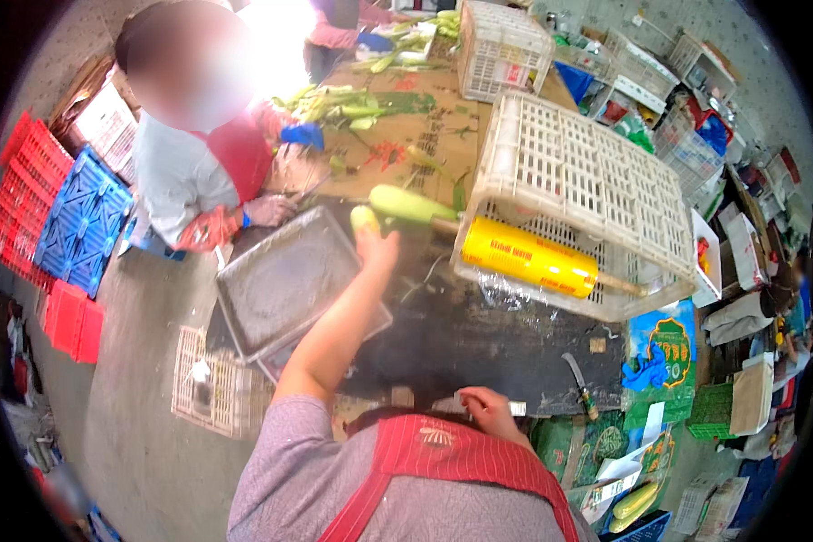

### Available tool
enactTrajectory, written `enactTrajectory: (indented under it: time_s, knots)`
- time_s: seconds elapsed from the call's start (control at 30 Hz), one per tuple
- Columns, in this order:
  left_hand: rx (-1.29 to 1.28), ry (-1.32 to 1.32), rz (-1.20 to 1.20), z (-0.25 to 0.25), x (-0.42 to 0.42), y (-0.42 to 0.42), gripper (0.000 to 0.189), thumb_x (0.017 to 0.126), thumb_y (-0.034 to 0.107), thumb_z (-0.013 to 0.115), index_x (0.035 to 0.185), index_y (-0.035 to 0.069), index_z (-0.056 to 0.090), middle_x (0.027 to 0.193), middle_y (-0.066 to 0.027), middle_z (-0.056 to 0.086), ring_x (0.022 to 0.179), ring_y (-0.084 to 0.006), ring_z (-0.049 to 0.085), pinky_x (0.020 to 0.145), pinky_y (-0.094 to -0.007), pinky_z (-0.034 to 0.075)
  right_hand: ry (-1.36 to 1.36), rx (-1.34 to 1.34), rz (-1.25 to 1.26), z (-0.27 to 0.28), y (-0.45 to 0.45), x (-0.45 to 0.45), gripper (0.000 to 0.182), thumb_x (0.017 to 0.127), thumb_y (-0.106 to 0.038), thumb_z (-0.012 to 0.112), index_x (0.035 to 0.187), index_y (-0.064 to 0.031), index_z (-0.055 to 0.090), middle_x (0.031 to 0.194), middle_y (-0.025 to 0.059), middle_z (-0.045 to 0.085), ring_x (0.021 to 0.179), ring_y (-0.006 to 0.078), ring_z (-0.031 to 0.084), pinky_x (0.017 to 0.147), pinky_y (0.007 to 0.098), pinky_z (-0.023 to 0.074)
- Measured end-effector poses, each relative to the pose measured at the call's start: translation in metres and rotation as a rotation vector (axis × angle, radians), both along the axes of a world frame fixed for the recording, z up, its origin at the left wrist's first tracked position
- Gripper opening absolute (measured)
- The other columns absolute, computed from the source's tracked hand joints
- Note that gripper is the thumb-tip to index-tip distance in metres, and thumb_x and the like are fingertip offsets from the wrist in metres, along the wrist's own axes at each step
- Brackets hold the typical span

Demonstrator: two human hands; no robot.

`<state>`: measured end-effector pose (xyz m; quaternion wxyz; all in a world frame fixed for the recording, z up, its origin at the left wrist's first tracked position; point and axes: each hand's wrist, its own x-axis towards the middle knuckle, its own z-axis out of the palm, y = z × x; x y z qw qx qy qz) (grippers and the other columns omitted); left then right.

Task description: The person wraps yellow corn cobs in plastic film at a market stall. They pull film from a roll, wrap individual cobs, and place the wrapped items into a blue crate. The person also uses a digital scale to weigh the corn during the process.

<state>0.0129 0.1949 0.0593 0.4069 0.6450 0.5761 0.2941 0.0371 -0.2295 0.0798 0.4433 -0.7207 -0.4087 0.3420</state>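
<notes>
My left hand (376, 247) reaches over the dark tabletop and is closed around one end of a pale green vegetable (364, 218), perhaps an ear of corn. Close beyond it lies a larger pale green vegetable (406, 204). A grey metal tray (288, 281) is beside my left forearm. Near the table's front edge, my right hand (491, 406) has bent fingers by a small white item, perhaps labels; its grip is unclear. A yellow roll of plastic film (528, 257) sits on a rod in a tipped white plastic crate (582, 176). A curved knife (580, 385) lies right of my right hand.
A co-worker in a red apron (240, 152) stands at the far left, a gloved hand (271, 210) near the tray. Green husks (339, 108) lie on cardboard (379, 152). Blue gloves (647, 369) rest at the right. A slatted crate (223, 393) stands below the tray.
</notes>
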Motion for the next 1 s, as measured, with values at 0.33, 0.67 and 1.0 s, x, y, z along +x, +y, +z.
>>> enactTrajectory:
  time_s: [0.33, 0.67, 1.0]
  knots:
    - [-0.197, 0.404, -0.097, -0.014, 0.020, 0.080, 0.095, 0.087, 0.025, 0.075, 0.162, 0.025, 0.016, 0.160, -0.0258, 0.019, 0.139, -0.0444, 0.041, 0.113, -0.0516, 0.040, 0.129, -0.274, -0.040, -0.002, 0.017, 0.011, 0.029, 0.100, -0.020, 0.058, 0.122, -0.0044, 0.070, 0.116, 0.0160, 0.072, 0.107, 0.0297, 0.069, 0.093, 0.0378, 0.0533]
    - [-0.245, -0.629, -0.202, 0.120, -0.096, 0.014, 0.100, 0.078, -0.001, 0.065, 0.163, 0.008, 0.013, 0.152, -0.0165, 0.042, 0.131, -0.0255, 0.051, 0.108, -0.0367, 0.043, -0.211, -0.019, 0.302, 0.010, 0.152, 0.074, 0.028, 0.095, -0.015, 0.059, 0.119, -0.0043, 0.068, 0.114, 0.0190, 0.069, 0.105, 0.0372, 0.067, 0.091, 0.0425, 0.0538]
    - [0.157, 0.146, 0.264, 0.039, -0.230, -0.015, 0.097, 0.078, 0.012, 0.069, 0.158, -0.004, 0.016, 0.151, -0.0284, 0.039, 0.140, -0.0400, 0.041, 0.118, -0.0430, 0.031, -0.946, -0.243, 0.379, 0.051, 0.462, 0.087, 0.039, 0.085, -0.014, 0.067, 0.120, 0.0022, 0.063, 0.117, 0.0280, 0.065, 0.109, 0.0435, 0.063, 0.095, 0.0524, 0.0500]
